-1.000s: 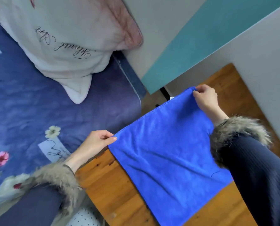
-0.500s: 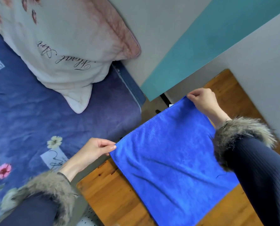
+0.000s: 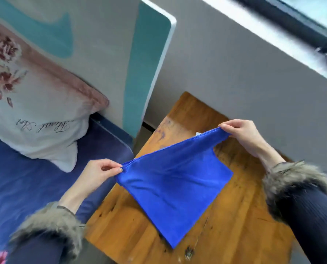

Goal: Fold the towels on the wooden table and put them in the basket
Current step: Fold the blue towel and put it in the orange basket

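Left hand [image 3: 98, 173] pinches towel [image 3: 175, 185] corner; right hand [image 3: 243, 135] pinches other top corner. Towel hangs stretched between both grips, lower part lying on desk [image 3: 225, 225]. Pillow [image 3: 34, 115] left of desk.

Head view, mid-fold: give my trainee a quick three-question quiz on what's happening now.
1. True or false: both hands pinch the blue microfibre towel.
2. What lies under the towel? A) patterned pillow B) wooden table C) blue bedsheet
3. Which hand holds the farther corner?

Key: 1 true: the left hand and the right hand each pinch a corner of one edge. 2 B. 3 Right.
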Tool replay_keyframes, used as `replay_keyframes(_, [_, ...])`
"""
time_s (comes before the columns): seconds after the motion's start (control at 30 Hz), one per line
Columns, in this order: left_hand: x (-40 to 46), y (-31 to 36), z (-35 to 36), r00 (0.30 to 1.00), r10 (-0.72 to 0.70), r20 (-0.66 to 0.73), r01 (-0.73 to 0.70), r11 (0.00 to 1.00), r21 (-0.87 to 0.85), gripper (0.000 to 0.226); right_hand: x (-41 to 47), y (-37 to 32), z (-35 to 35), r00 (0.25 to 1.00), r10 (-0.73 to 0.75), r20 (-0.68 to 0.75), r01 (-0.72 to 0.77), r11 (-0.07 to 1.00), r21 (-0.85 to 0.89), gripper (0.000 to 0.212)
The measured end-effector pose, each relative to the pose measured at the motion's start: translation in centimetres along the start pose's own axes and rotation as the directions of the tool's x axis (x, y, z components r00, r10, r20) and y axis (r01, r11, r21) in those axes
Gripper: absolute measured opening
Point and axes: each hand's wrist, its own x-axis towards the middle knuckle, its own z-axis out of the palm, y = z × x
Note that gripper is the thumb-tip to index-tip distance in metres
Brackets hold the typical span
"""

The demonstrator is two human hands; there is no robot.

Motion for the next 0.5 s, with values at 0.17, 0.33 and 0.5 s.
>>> replay_keyframes(0.17, [-2.3,8.0,2.6,0.968,0.245,0.057,-0.251,0.958,0.14,0.019,-8.7,3.5,-8.2,0.999,-0.001,-0.054,0.011,0.982,0.188,0.017])
replay_keyframes(0.33, [-6.2,15.5,6.6,0.882,0.463,0.087,-0.471,0.871,0.141,0.023,-16.6,5.9,-14.9,0.987,0.001,-0.164,0.076,0.883,0.462,0.039])
replay_keyframes(0.5, [-8.6,20.5,9.5,0.819,0.563,0.114,-0.573,0.814,0.094,0.029,-21.8,8.1,-19.4,0.964,-0.023,-0.264,0.18,0.789,0.588,0.067])
